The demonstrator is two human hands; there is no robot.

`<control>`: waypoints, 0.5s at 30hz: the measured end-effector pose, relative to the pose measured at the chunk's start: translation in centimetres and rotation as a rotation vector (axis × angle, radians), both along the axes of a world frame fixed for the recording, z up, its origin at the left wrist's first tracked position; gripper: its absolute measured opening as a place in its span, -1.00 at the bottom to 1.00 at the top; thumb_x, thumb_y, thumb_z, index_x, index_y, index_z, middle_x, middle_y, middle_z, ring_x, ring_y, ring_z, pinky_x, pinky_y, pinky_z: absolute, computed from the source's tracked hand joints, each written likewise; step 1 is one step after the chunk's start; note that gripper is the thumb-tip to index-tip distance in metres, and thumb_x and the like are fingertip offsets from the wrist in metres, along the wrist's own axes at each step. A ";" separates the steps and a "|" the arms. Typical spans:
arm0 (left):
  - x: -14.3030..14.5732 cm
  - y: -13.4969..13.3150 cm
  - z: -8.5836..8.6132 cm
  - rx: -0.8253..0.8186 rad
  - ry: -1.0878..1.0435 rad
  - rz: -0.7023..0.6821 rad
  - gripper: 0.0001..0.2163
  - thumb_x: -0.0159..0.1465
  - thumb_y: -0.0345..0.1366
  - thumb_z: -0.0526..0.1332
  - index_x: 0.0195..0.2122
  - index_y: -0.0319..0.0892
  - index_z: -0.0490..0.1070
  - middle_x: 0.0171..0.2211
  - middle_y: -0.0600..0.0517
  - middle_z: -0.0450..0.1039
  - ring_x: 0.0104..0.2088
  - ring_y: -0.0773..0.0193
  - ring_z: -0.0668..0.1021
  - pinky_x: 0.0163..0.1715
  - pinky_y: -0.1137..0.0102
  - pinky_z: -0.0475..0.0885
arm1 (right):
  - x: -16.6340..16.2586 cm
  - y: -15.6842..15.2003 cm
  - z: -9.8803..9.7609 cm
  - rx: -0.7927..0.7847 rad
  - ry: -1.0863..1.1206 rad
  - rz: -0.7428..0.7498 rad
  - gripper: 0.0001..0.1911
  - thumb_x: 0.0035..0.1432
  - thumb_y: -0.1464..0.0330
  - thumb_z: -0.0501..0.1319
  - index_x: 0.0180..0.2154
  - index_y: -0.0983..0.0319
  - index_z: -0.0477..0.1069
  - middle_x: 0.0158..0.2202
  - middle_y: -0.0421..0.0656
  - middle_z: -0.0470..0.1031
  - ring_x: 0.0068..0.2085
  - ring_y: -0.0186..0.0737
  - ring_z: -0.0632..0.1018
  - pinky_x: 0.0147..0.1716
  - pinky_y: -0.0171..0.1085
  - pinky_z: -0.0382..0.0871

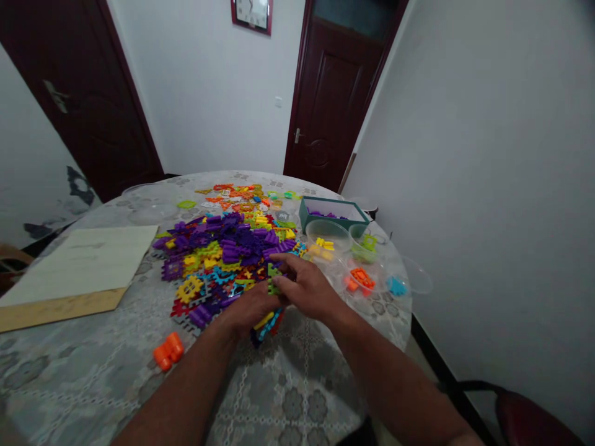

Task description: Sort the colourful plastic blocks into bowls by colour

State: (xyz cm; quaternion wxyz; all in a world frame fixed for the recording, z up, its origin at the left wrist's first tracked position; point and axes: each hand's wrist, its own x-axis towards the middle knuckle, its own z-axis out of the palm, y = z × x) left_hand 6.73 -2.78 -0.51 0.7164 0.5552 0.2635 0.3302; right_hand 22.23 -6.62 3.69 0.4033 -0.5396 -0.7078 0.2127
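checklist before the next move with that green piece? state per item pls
1. Green piece sits at the fingertips of left hand and right hand: ok.
2. Which hand actually pinches it: cannot tell, the fingers hide the contact.
3. Bowl with green pieces is upright and open, to the right of the hands: ok.
4. Nothing loose under the left hand: not ok. Yellow and blue pieces poke out beneath the palm and may shift.
5. Orange piece is clear of both arms: ok. It lies alone, left of the left forearm.
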 end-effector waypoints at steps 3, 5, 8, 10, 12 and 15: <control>-0.4 0.2 -0.1 -0.087 0.037 -0.032 -0.86 0.10 -0.38 0.46 -0.30 -0.13 0.61 -0.35 -0.02 0.60 -0.35 0.15 0.59 -0.45 0.44 0.45 | 2.3 0.5 0.0 -0.014 0.104 -0.064 -0.55 0.27 0.35 0.22 0.18 0.18 0.49 -0.32 -0.25 0.53 -0.33 -0.26 0.54 -0.30 -0.29 0.44; -0.6 0.3 -0.2 -0.165 0.045 -0.060 -0.84 0.16 -0.28 0.46 -0.23 -0.13 0.60 -0.40 -0.02 0.56 -0.48 0.23 0.55 -0.54 0.46 0.41 | 4.7 0.7 0.3 0.021 0.102 -0.160 -0.55 0.28 0.29 0.20 0.17 0.22 0.47 -0.33 -0.23 0.51 -0.36 -0.25 0.51 -0.33 -0.28 0.42; -0.7 0.5 -0.3 -0.328 -0.072 -0.051 -0.78 0.19 -0.23 0.45 -0.17 -0.15 0.56 -0.41 0.01 0.49 -0.56 0.29 0.50 -0.63 0.46 0.40 | 9.2 1.1 1.0 0.115 -0.065 -0.364 -0.53 0.29 0.25 0.18 0.18 0.23 0.46 -0.27 -0.15 0.56 -0.35 -0.19 0.52 -0.29 -0.22 0.43; -0.7 0.7 -0.3 -0.439 -0.199 -0.007 -0.78 0.19 -0.27 0.45 -0.16 -0.16 0.54 -0.36 0.01 0.48 -0.49 0.28 0.54 -0.61 0.46 0.44 | 12.6 1.6 1.5 0.209 -0.259 -0.533 -0.54 0.28 0.28 0.18 0.18 0.23 0.47 -0.17 -0.04 0.60 -0.26 -0.11 0.57 -0.17 -0.14 0.45; -0.7 0.9 -0.2 -0.545 -0.285 0.014 -0.78 0.21 -0.31 0.43 -0.14 -0.18 0.52 -0.34 0.02 0.45 -0.45 0.29 0.56 -0.59 0.47 0.46 | 16.2 2.5 1.7 0.268 -0.461 -0.687 -0.53 0.28 0.33 0.15 0.19 0.24 0.46 -0.06 0.07 0.60 -0.14 0.00 0.59 -0.06 -0.06 0.44; -0.9 1.1 0.1 -0.663 -0.359 0.017 -0.82 0.27 -0.30 0.39 -0.13 -0.19 0.50 -0.35 0.04 0.43 -0.47 0.32 0.56 -0.60 0.48 0.46 | 20.4 3.8 1.8 0.172 -0.697 -0.878 -0.48 0.28 0.37 0.15 0.25 0.26 0.41 0.02 0.20 0.56 -0.10 0.13 0.59 -0.10 0.02 0.44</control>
